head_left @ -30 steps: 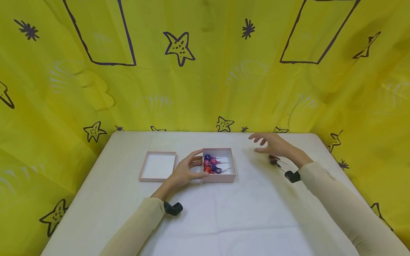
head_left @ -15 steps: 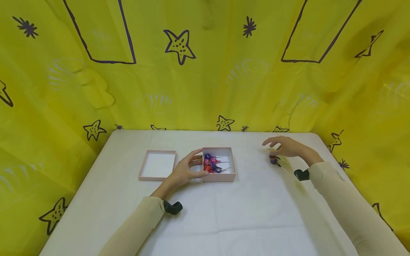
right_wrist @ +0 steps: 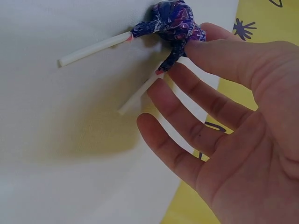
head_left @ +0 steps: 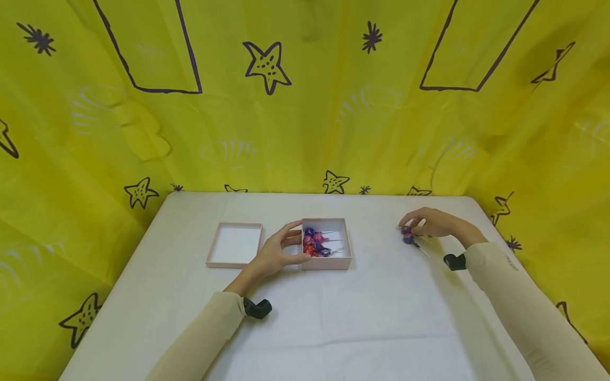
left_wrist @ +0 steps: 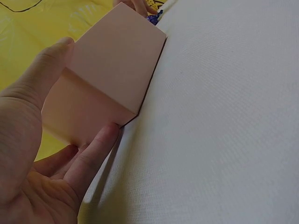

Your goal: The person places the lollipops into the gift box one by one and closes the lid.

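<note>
On the table, my left hand holds a pink box at its left side, thumb at the front corner and fingers along the wall. The left wrist view shows the thumb up on the box and fingertips low on its side. Several wrapped lollipops lie inside, sticks pointing right. Farther right, my right hand pinches the wrapped head of a purple lollipop between thumb and index finger; its other fingers are spread. A second purple lollipop lies right against it, white stick outward.
A shallow pink lid with a white inside lies left of the box. White cloth covers the table. Behind it hangs a yellow curtain with drawn stars, wrapping round both sides.
My right hand has moved right and down from above the table onto the two lollipops, and its thumb and index finger have closed on one. My left hand stays on the box.
</note>
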Available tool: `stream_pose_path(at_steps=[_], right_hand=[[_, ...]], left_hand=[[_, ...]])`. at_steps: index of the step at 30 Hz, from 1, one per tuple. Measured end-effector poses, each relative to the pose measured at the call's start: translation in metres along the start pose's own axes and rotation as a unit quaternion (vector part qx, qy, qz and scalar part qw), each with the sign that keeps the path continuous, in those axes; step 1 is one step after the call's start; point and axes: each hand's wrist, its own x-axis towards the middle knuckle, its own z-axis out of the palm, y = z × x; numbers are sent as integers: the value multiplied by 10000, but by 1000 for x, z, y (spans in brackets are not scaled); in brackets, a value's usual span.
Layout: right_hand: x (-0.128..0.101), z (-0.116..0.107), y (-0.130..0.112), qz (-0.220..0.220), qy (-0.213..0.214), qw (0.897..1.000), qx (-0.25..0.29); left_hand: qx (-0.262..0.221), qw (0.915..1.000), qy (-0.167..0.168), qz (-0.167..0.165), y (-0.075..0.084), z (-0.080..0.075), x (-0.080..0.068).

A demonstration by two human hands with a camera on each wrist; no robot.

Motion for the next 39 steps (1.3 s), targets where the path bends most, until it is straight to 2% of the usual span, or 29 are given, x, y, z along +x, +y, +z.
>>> stream_pose_path(at_steps=[6,14,21,29,39], right_hand=[[2,4,4,-244,250,9994,-77],[2,7,4,-146,498,9985,-145],[3,7,3,-131,499,9986,-144],[4,8,5,123,486,9987,101],[6,10,3,215,552,9982,-66]], left_hand=[[-10,10000,-2,-25,1,0,1],[8,10000,1,-25,1,1,1],[20,10000,12,-28,2,1,0],[-21,9999,-18,101,1,0,0],[-19,9999,-20,156,2,0,0]])
